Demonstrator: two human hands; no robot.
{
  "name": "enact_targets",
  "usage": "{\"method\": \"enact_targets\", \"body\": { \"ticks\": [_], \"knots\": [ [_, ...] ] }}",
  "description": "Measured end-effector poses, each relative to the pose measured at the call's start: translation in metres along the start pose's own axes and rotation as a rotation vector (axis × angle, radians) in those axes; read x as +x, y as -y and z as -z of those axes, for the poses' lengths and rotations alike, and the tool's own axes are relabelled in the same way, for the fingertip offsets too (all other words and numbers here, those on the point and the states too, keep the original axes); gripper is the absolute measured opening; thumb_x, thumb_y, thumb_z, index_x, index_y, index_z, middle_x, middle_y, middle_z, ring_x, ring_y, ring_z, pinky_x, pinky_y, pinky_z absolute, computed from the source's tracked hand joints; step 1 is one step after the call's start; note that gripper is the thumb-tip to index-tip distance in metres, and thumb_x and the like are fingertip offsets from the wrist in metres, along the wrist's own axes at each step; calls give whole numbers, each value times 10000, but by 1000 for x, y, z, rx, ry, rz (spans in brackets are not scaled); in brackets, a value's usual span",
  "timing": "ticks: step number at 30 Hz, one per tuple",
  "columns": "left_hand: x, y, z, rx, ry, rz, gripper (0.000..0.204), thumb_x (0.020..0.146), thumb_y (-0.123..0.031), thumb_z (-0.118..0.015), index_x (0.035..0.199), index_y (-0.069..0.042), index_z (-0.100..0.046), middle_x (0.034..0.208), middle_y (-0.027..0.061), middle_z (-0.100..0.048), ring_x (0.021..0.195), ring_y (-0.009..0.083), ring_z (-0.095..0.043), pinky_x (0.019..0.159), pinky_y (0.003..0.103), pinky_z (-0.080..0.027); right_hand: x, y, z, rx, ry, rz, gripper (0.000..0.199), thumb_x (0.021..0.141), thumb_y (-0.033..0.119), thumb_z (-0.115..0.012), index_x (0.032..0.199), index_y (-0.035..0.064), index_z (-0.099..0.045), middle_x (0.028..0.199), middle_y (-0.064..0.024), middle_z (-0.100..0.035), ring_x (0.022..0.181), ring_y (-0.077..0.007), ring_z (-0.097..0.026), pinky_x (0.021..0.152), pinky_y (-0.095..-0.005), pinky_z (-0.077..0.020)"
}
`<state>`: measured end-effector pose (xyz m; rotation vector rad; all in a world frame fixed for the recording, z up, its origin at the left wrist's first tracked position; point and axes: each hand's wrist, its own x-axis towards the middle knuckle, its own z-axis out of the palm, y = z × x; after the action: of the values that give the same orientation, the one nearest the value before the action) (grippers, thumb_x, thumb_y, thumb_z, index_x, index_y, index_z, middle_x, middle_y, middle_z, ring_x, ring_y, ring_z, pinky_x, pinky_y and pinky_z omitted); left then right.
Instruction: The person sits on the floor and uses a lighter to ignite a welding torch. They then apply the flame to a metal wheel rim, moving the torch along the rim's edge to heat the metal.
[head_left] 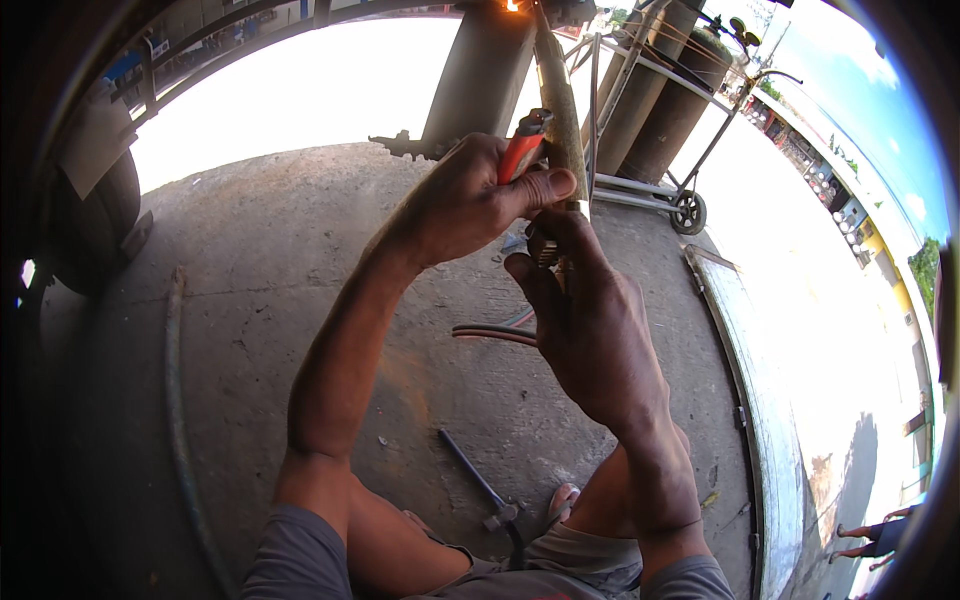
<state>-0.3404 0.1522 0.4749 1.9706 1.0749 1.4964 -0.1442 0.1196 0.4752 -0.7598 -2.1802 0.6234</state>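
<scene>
Near the top centre, my left hand (470, 195) is closed round a red lighter (520, 152), which stands up out of the fist. Its thumb lies against the brass-coloured tube of a gas torch (557, 95). Lower down, my right hand (605, 315) grips the torch's handle end, with thumb and forefinger at a ridged valve knob (543, 248). The torch points away from me, and an orange glow (513, 5) shows near its far end at the upper picture edge, beside dark metal. Paired hoses (495, 332) show behind my right hand; their join with the torch is hidden.
Tall gas cylinders (680, 100) stand on a wheeled cart (640, 190) at the far right. A hammer (490, 500) lies near my feet. A long pipe (177, 400) rests at left, a metal panel (750, 400) at right. A tyre (105, 215) stands far left. Someone's legs (855, 540) show lower right.
</scene>
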Motion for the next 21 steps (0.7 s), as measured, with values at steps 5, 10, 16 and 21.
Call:
{"method": "enact_targets", "body": {
  "ticks": [5,10,16,21],
  "knots": [
    [0,1,-1,-22,1,-7,310,1082,-302,-697,1095,-8,-793,923,108,-809,880,175,-771,842,385,-617,-1,0,1,15,-11,-10,314,1070,145,-686,1338,71,-541,1080,-263,-765,925,-468,-789,690,-531,-636],
    [1,2,-1,-18,4,4,314,1078,-308,-701,1100,-9,-793,930,111,-809,890,181,-771,855,389,-614,-2,-1,3,52,39,-130,430,1081,262,-689,1463,116,-556,1151,-225,-764,1018,-405,-783,834,-510,-578],
    [1,1,2,9,35,26,326,1078,-322,-699,1093,-10,-792,929,115,-805,884,187,-767,847,395,-606,0,-5,-3,3,-1,-42,345,1071,177,-691,1372,91,-543,1098,-246,-762,942,-449,-787,727,-526,-607],
    [0,1,3,13,28,33,317,1078,-313,-696,1081,-12,-791,921,114,-802,870,187,-764,842,397,-603,-1,-5,-6,20,-24,-76,349,1061,206,-712,1370,107,-583,1067,-219,-769,963,-430,-785,756,-530,-572]
  ]
}}
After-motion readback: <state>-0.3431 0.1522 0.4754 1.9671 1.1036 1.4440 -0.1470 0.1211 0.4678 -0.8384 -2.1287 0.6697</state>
